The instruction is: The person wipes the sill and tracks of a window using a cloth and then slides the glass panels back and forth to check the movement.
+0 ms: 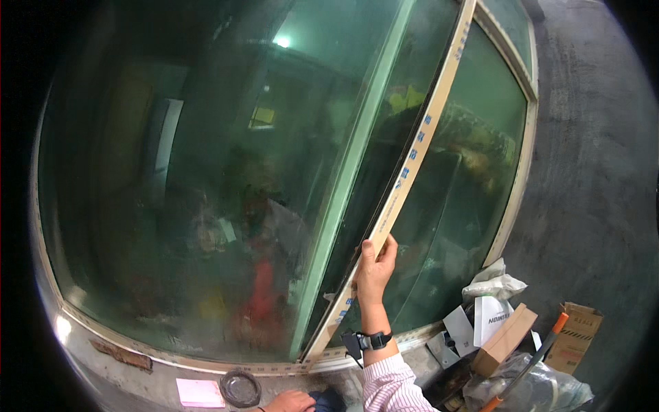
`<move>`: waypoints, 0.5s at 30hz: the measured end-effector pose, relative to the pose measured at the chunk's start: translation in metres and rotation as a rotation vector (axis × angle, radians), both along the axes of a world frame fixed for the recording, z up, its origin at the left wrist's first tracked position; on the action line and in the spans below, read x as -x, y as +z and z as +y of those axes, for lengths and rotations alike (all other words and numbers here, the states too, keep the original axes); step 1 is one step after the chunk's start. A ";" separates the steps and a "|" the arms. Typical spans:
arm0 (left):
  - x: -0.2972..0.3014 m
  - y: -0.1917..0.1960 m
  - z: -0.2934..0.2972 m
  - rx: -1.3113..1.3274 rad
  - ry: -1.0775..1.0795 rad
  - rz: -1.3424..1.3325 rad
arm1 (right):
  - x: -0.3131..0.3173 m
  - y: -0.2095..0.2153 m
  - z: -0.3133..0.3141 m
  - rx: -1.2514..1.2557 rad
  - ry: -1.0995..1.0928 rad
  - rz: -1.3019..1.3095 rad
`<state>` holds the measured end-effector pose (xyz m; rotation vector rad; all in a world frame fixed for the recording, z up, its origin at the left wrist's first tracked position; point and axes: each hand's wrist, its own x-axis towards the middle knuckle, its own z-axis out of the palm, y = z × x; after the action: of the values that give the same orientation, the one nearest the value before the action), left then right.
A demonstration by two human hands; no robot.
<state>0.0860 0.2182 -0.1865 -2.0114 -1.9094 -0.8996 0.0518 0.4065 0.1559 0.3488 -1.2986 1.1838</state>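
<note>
My right hand [375, 273] is wrapped round a long upright frame strip [412, 165] of a glass window, thumb on its front and fingers over its right side. Beige film with blue print covers the strip, and a dark gap runs along its left edge. On that wrist sits a dark band with a small black device [367, 342]. At the lower edge my left hand [291, 402] shows only in part, beside a bunched dark blue cloth [328, 401]; its fingertips are hidden. A dark coil of tape or cord [240, 388] lies just left of it.
A pink sheet [199, 393] and a brown strip [121, 355] lie along the sill. Hazy green glass [206, 172] fills the left. At lower right are cartons [506, 336], a white bag [494, 283], clear plastic [549, 384] and an orange-handled pole [532, 360] by a dark wall [590, 172].
</note>
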 end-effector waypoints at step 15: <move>0.001 0.000 0.008 0.025 0.093 -0.166 | 0.013 0.002 -0.006 -0.048 -0.181 -0.018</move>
<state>0.0852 0.2261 -0.1864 -1.8964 -2.0916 -1.0526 0.0385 0.4009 0.1578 0.2502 -1.3469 1.0066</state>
